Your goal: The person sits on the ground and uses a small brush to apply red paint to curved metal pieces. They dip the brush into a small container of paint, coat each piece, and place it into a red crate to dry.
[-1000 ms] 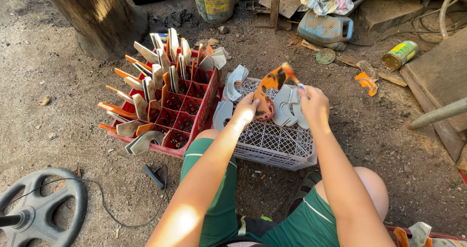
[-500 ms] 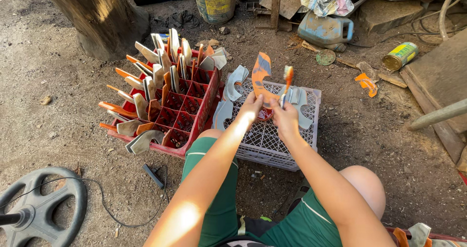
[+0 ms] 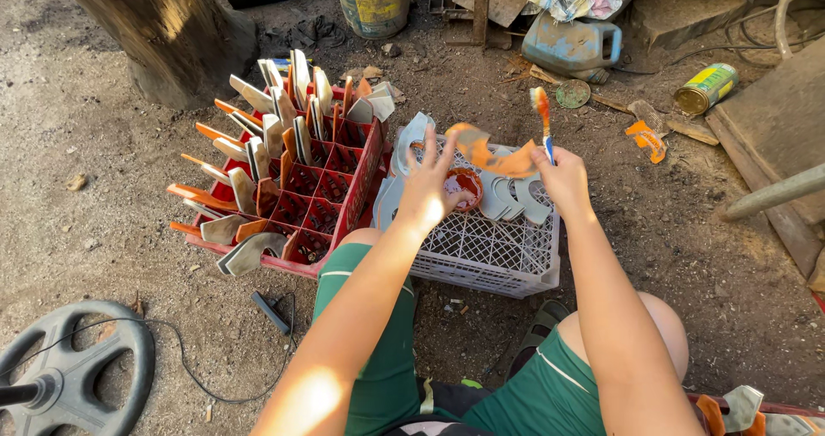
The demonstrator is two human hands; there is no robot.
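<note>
In the upper middle of the frame, the left hand [image 3: 434, 182] pinches a curved metal piece [image 3: 490, 154], half painted orange; the right hand [image 3: 559, 178] grips a brush [image 3: 541, 114]. The piece seems stiff, light and wet, so hold its bare end.

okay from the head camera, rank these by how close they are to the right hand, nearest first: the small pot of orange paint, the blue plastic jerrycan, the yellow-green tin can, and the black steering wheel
From the right hand:
1. Small pot of orange paint, just left on the white crate.
2. Blue plastic jerrycan, above it.
3. Yellow-green tin can, upper right.
4. Black steering wheel, far lower left.
</note>
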